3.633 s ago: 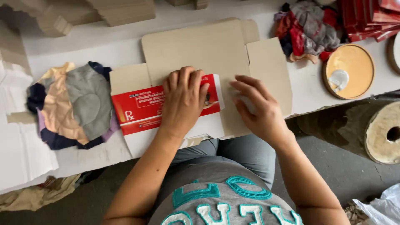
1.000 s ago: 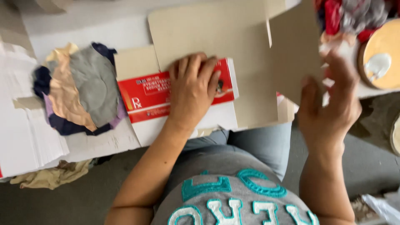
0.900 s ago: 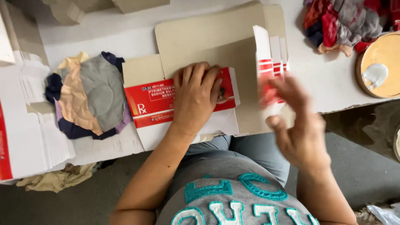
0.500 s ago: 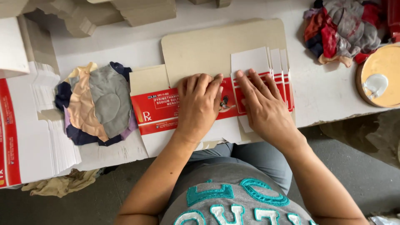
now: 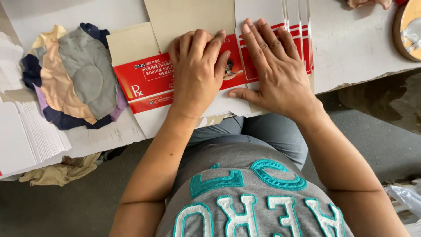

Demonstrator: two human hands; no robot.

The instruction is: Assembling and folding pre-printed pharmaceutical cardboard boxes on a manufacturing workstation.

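My left hand (image 5: pixel 198 70) lies flat, fingers together, pressing on a red and white flat carton blank (image 5: pixel 149 83) at the table's near edge. My right hand (image 5: pixel 274 66) presses palm down on a small fanned stack of the same red and white carton blanks (image 5: pixel 298 30) just to the right, thumb stretched toward my left hand. Both rest on a large sheet of brown cardboard (image 5: pixel 188 15) that covers the white table (image 5: pixel 351 44).
A pile of cloth scraps (image 5: pixel 72 74) in grey, peach and navy lies to the left. A thick stack of white flat sheets (image 5: pixel 26 140) sits at the far left edge. A round wooden disc (image 5: pixel 408 26) is at the top right. My lap is below the table edge.
My right hand brought several red and white blanks in from the right, laid them beside my left hand and now presses them flat. My left hand has stayed on its blank.
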